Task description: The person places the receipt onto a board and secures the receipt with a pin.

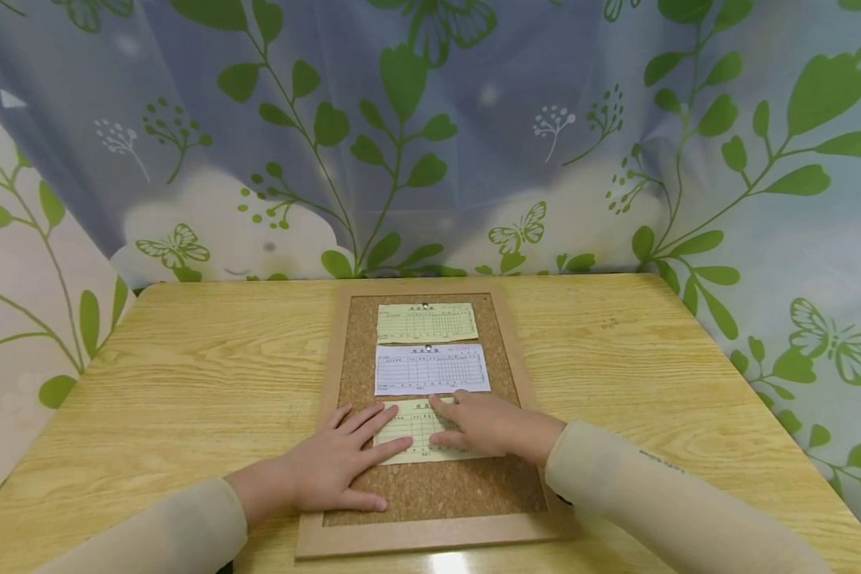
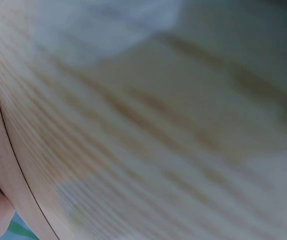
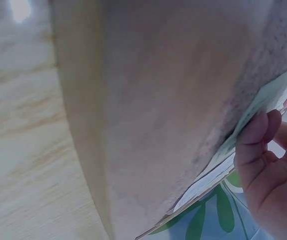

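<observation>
A wood-framed cork board (image 1: 466,494) lies on the table, bearing three printed slips in a column. The lowest yellow slip (image 1: 419,426) is under both hands. My left hand (image 1: 323,466) rests with spread fingers across its left edge and the cork. My right hand (image 1: 491,425) touches the slip's upper middle and right part with its fingertips; whether a pin is beneath them is hidden. Above lie a white slip (image 1: 430,371) and another yellow slip (image 1: 426,323), each with a small pin at its top edge. In the right wrist view, the right fingers (image 3: 253,142) touch the slip.
The wooden table (image 1: 208,375) extends to both sides of the board. A leaf-patterned curtain (image 1: 473,159) hangs behind the table and along its sides. The left wrist view mostly shows blurred wood grain.
</observation>
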Demonstrator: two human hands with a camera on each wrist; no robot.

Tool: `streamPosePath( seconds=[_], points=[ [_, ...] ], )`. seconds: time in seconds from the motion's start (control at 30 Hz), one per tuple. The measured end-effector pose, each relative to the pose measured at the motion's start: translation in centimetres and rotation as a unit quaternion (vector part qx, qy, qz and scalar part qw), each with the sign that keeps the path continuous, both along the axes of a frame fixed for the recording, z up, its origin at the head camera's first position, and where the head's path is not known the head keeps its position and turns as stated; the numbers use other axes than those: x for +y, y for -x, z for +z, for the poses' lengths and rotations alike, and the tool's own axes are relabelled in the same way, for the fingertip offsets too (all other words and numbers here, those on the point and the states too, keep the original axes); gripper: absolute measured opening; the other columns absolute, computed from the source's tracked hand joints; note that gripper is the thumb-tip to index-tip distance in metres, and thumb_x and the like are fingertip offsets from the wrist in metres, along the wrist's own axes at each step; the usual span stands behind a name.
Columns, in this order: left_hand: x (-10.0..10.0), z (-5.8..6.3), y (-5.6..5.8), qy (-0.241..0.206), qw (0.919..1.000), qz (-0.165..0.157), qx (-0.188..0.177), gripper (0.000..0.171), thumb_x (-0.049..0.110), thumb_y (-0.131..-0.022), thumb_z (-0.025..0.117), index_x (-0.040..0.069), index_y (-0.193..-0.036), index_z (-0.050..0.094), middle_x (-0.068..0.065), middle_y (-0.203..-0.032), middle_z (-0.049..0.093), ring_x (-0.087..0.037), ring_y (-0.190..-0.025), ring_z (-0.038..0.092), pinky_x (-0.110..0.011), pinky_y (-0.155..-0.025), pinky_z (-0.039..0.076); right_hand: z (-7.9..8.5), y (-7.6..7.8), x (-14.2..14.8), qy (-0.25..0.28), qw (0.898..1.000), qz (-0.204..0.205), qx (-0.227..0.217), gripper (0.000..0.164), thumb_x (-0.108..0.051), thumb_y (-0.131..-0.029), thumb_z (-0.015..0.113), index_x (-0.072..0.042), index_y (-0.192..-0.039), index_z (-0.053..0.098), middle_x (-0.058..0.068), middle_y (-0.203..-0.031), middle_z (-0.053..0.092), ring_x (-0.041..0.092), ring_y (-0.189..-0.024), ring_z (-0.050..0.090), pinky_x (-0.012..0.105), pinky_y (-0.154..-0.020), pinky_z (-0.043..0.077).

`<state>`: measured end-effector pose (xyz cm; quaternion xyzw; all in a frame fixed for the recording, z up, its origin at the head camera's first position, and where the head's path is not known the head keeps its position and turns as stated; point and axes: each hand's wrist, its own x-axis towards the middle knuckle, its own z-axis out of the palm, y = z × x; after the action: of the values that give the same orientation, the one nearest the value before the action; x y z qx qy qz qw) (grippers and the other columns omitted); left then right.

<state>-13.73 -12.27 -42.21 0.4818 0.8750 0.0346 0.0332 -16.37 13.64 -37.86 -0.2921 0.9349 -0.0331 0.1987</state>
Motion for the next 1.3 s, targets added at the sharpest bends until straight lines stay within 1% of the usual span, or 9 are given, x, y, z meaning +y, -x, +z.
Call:
streamPosePath(
  seconds=[0.2, 0.33, 0.53, 0.73, 0.8, 0.87, 0.97, 1.2, 1.3],
  points=[
    [0.0, -0.2, 0.0, -0.009, 0.9999, -0.004, 0.000, 0.076, 0.071, -0.087, 0.030, 0.031, -0.150, 0.015, -0.009, -0.156, 0.002, -0.029, -0.141, 0.005, -0.061, -0.104, 0.013, 0.1, 0.3, 0.0, -0.006, 0.999, -0.018, -0.029, 0.068, -0.056, -0.092, 0.044, -0.018, -0.147, 0.031, 0.019, -0.140, 0.042, 0.034, -0.125, 0.043, 0.046, -0.100, 0.035],
    [-0.2, -0.2, -0.2, -0.011, 0.9999, -0.001, -0.001, 0.076, 0.071, -0.087, 0.031, 0.031, -0.150, 0.016, -0.010, -0.156, 0.003, -0.030, -0.141, 0.006, -0.061, -0.103, 0.013, 0.3, 0.6, -0.3, -0.004, 1.000, 0.002, -0.031, 0.064, -0.050, -0.093, 0.047, -0.015, -0.146, 0.033, 0.016, -0.137, 0.046, 0.030, -0.124, 0.045, 0.044, -0.101, 0.036],
    [-0.5, 0.4, -0.2, -0.017, 0.9997, 0.011, -0.011, 0.077, 0.072, -0.086, 0.035, 0.032, -0.149, 0.019, -0.009, -0.156, 0.005, -0.029, -0.141, 0.009, -0.060, -0.104, 0.013, 0.8, 1.3, -0.8, 0.020, 0.999, 0.004, -0.046, 0.057, -0.043, -0.095, 0.048, -0.015, -0.144, 0.038, 0.009, -0.134, 0.051, 0.024, -0.121, 0.049, 0.040, -0.099, 0.038],
    [-0.7, 0.9, -0.2, -0.032, 0.9990, 0.016, -0.026, 0.076, 0.071, -0.085, 0.039, 0.032, -0.149, 0.024, -0.010, -0.155, 0.009, -0.031, -0.140, 0.011, -0.059, -0.104, 0.014, 1.4, 1.5, -0.7, 0.025, 0.998, 0.004, -0.063, 0.060, -0.045, -0.093, 0.049, -0.018, -0.145, 0.035, 0.007, -0.136, 0.049, 0.021, -0.122, 0.048, 0.039, -0.099, 0.038],
    [-0.7, 0.9, -0.2, -0.030, 0.9987, 0.019, -0.035, 0.077, 0.071, -0.084, 0.039, 0.032, -0.148, 0.024, -0.010, -0.156, 0.008, -0.031, -0.140, 0.010, -0.059, -0.104, 0.013, 1.6, 1.5, -0.5, 0.038, 0.996, 0.005, -0.076, 0.060, -0.043, -0.094, 0.050, -0.017, -0.145, 0.034, 0.007, -0.124, 0.059, 0.018, -0.107, 0.057, 0.036, -0.091, 0.043],
    [-0.6, 1.0, -0.2, -0.029, 0.9983, 0.021, -0.046, 0.077, 0.072, -0.084, 0.039, 0.033, -0.148, 0.024, -0.009, -0.156, 0.007, -0.031, -0.140, 0.008, -0.059, -0.105, 0.013, 1.6, 1.5, -0.1, 0.058, 0.994, 0.000, -0.088, 0.060, -0.041, -0.095, 0.051, -0.016, -0.146, 0.032, 0.005, -0.102, 0.065, 0.014, -0.084, 0.059, 0.032, -0.077, 0.047],
    [-0.4, 1.1, -0.1, -0.034, 0.9977, 0.019, -0.055, 0.077, 0.071, -0.084, 0.041, 0.032, -0.148, 0.025, -0.010, -0.156, 0.008, -0.032, -0.140, 0.007, -0.060, -0.105, 0.013, 1.5, 1.4, 0.6, 0.083, 0.991, -0.013, -0.099, 0.060, -0.037, -0.095, 0.052, -0.015, -0.147, 0.031, -0.002, -0.071, 0.056, 0.010, -0.056, 0.043, 0.027, -0.057, 0.041],
    [0.2, 1.3, -0.1, -0.036, 0.9970, 0.015, -0.067, 0.078, 0.070, -0.083, 0.043, 0.029, -0.148, 0.028, -0.012, -0.155, 0.008, -0.034, -0.140, 0.008, -0.059, -0.105, 0.013, 1.1, 1.0, 1.5, 0.114, 0.990, -0.029, -0.083, 0.054, -0.033, -0.095, 0.054, -0.016, -0.144, 0.039, -0.004, -0.058, 0.049, 0.008, -0.048, 0.036, 0.025, -0.049, 0.034],
    [0.3, 1.3, -0.2, -0.030, 0.9970, 0.015, -0.069, 0.079, 0.070, -0.084, 0.043, 0.028, -0.148, 0.027, -0.012, -0.155, 0.007, -0.033, -0.140, 0.007, -0.059, -0.105, 0.014, 0.9, 1.0, 2.2, 0.123, 0.989, -0.036, -0.074, 0.054, -0.031, -0.095, 0.056, -0.011, -0.142, 0.040, -0.004, -0.058, 0.050, 0.008, -0.048, 0.037, 0.025, -0.049, 0.035]
  ],
)
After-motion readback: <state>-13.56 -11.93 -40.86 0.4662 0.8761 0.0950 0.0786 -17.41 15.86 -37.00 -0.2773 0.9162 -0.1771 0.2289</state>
